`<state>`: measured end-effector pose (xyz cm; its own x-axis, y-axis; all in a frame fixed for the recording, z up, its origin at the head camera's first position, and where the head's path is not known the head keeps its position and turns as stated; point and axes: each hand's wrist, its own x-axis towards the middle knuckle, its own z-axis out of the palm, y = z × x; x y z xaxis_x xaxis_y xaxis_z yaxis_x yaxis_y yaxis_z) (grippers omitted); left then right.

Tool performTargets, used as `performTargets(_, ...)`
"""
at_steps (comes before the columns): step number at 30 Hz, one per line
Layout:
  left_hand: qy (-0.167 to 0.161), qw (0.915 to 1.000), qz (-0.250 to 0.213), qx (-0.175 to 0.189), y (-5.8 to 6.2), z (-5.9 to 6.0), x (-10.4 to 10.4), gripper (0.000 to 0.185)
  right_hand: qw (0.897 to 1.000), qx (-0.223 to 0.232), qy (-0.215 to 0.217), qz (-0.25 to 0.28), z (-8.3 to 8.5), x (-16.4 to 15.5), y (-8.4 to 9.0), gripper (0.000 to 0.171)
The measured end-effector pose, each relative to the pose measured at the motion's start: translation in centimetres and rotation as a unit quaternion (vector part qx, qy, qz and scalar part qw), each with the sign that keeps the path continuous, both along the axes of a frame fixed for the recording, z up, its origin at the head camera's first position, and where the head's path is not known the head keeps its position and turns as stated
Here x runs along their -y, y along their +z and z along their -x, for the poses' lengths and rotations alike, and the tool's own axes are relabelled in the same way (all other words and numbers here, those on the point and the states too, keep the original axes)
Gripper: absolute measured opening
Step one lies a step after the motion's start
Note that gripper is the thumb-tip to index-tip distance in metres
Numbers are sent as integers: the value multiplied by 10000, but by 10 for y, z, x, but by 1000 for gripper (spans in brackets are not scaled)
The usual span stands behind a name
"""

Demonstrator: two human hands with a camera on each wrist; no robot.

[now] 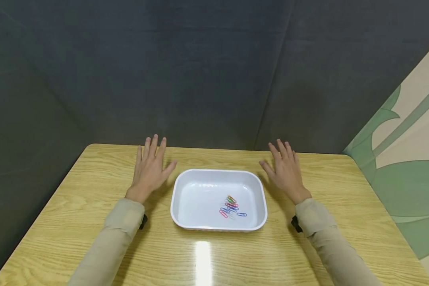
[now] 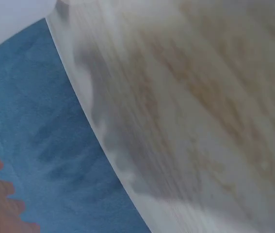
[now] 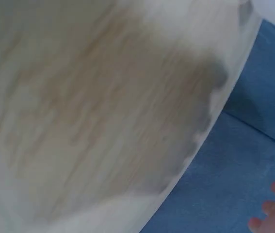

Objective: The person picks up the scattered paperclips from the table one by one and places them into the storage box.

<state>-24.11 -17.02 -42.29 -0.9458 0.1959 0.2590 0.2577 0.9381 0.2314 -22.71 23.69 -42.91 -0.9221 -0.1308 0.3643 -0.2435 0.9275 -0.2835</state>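
Observation:
A white rectangular tray (image 1: 193, 200) with rounded corners stands on the wooden table. Toward its right side lies a loose cluster of colored paper clips (image 1: 230, 206), in red, blue, green and other colors, with one blue paper clip (image 1: 241, 214) a little apart. To the left of the tray is my left hand (image 1: 151, 171), fingers spread and straight, holding nothing. My right hand (image 1: 286, 171) is spread the same way on the tray's right side, also holding nothing. Fingers of each hand show at the edge of its wrist view, with hand shadows on the tabletop.
The light wood table (image 1: 93, 190) has rounded far corners. Behind it hangs a dark cloth (image 1: 200, 79), which also covers the left side. At the right is a wall with a leaf pattern (image 1: 411, 178). A bright reflection lies in front of the tray.

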Motion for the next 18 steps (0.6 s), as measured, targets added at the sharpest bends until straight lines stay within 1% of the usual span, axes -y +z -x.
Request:
performTargets(3, 40, 9999, 2, 123, -2, 3, 2, 83, 9998, 100, -136, -97, 3, -1, -2, 72)
performTargets(9, 169, 9990, -87, 413, -7, 6, 4, 86, 9988, 338, -282, -202, 7, -4, -6, 77)
performTargets(18, 228, 9990, -76, 365, -10, 9, 6, 86, 9979, 403, -391, -331, 9, -9, -5, 78)
